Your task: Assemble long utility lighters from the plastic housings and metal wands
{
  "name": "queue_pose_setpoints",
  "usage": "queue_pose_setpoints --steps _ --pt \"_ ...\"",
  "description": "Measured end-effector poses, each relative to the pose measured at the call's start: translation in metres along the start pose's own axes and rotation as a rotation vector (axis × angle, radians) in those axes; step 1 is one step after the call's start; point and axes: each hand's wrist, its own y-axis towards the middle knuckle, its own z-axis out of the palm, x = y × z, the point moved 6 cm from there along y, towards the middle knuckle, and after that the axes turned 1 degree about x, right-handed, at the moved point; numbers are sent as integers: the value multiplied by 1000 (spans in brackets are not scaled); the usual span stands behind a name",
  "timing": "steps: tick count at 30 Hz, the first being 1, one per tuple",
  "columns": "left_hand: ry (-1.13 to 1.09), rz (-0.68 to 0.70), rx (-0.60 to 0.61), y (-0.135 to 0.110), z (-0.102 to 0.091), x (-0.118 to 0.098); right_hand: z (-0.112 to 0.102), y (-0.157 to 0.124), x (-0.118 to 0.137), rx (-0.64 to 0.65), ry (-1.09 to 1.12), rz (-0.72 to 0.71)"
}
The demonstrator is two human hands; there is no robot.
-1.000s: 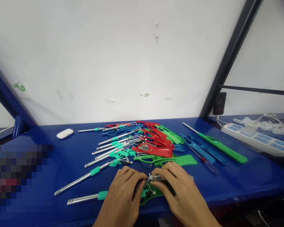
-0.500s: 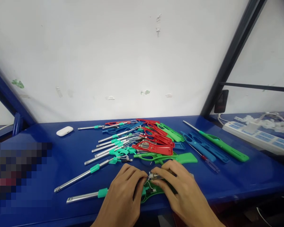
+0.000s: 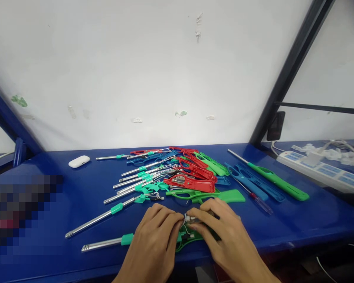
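White earbud case [image 3: 79,161], power strip [image 3: 321,171], red-handled screwdriver [image 3: 257,200].

Light: bright, even and diffuse. I can pick out no single source. The white wall [image 3: 153,70] reads clean, greying slightly toward its upper left.
Shadows: soft and short, pooled under the person's left hand [image 3: 153,245] and right hand [image 3: 227,239] at the front edge of the bench [image 3: 47,204].
Glare: a pale sheen along the bench's front edge and right end, with thin glints on the metal tubes [image 3: 106,215].
Distortion: I note the dark post [image 3: 286,78] leaning and the bench's back edge bowing.
Blur: the power strip [image 3: 318,171] at the far right corner is soft. A pixelated block [image 3: 20,212] covers the left end.
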Motion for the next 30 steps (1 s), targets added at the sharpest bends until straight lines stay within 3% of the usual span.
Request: queue_pose_setpoints --steps 16,24,30 --pt "61 42 4 -2 1 -4 1 0 -2 112 19 65" --pt "91 17 0 0 -2 -1 -5 -1 -2 22 58 78" --pt "82 29 7 -2 -1 -2 -3 -2 -3 48 55 61"
